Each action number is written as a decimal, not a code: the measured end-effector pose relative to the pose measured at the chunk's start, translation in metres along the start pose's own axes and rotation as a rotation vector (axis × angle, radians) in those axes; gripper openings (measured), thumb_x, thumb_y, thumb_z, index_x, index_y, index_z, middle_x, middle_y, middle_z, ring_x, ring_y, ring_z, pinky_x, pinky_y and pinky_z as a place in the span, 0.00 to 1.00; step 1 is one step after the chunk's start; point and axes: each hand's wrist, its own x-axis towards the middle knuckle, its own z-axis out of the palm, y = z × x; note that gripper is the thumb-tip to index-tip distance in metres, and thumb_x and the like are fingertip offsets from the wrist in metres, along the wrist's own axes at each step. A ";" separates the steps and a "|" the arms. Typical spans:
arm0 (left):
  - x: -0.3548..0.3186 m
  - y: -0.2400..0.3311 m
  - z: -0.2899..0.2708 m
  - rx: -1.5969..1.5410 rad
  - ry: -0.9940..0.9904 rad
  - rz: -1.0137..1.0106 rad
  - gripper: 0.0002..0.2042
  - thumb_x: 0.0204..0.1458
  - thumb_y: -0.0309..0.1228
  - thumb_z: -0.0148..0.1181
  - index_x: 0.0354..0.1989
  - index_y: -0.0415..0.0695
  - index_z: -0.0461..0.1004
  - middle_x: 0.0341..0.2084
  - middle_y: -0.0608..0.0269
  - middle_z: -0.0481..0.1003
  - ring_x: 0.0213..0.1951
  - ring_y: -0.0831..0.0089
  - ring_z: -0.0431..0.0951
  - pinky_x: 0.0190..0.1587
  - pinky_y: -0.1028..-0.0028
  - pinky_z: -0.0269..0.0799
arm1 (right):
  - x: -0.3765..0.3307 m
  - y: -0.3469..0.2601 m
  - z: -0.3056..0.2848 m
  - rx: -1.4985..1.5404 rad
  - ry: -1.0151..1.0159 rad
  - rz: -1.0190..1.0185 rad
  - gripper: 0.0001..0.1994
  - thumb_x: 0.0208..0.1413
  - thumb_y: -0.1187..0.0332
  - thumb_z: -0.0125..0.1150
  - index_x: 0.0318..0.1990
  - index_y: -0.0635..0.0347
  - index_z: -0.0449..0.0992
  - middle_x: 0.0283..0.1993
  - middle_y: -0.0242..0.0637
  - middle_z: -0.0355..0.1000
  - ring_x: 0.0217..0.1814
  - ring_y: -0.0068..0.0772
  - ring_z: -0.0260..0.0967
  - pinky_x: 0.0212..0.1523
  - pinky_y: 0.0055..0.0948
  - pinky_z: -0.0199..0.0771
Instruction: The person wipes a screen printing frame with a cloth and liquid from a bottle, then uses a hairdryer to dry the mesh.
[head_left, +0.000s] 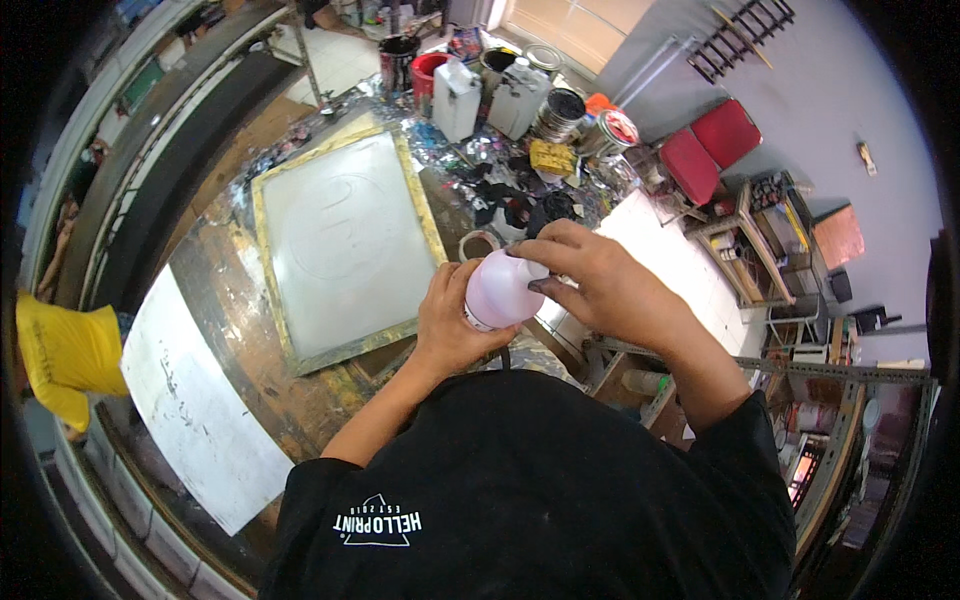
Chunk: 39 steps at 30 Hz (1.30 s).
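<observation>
In front of my chest, a translucent bottle with pinkish contents is gripped around its body by my left hand. My right hand pinches the white cap at the bottle's top with thumb and fingers, whose tips look dark-stained. Whether the cap is loose or fastened I cannot tell. Left of the bottle, a printing screen with a yellowish, paint-smeared frame lies on the worktable. Faint marks show on its pale mesh. A roll of tape lies just beyond the bottle.
White jerrycans, paint tins and a red container crowd the table's far end beside dark rags. A white sheet lies at left, near a person in yellow. A red chair and shelving stand right.
</observation>
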 end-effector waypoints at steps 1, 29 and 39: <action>-0.001 0.002 0.008 -0.033 -0.008 -0.021 0.40 0.29 0.41 0.79 0.56 0.43 0.71 0.43 0.50 0.71 0.44 0.50 0.76 0.45 0.57 0.75 | -0.009 -0.002 0.003 0.023 0.013 0.066 0.17 0.52 0.76 0.67 0.51 0.60 0.78 0.49 0.45 0.73 0.51 0.50 0.74 0.52 0.41 0.75; 0.136 0.101 0.298 0.172 -0.228 0.021 0.43 0.28 0.44 0.78 0.60 0.44 0.70 0.50 0.49 0.72 0.52 0.49 0.74 0.55 0.56 0.71 | -0.195 0.251 -0.141 -0.106 0.295 0.144 0.15 0.53 0.67 0.65 0.49 0.60 0.78 0.44 0.40 0.74 0.45 0.48 0.70 0.48 0.45 0.70; 0.165 0.122 0.404 0.064 -0.425 0.150 0.44 0.28 0.42 0.79 0.60 0.44 0.69 0.49 0.50 0.71 0.52 0.50 0.73 0.55 0.56 0.71 | -0.270 0.303 -0.147 -0.245 0.346 0.677 0.16 0.55 0.63 0.65 0.48 0.62 0.78 0.40 0.42 0.72 0.44 0.47 0.69 0.45 0.41 0.69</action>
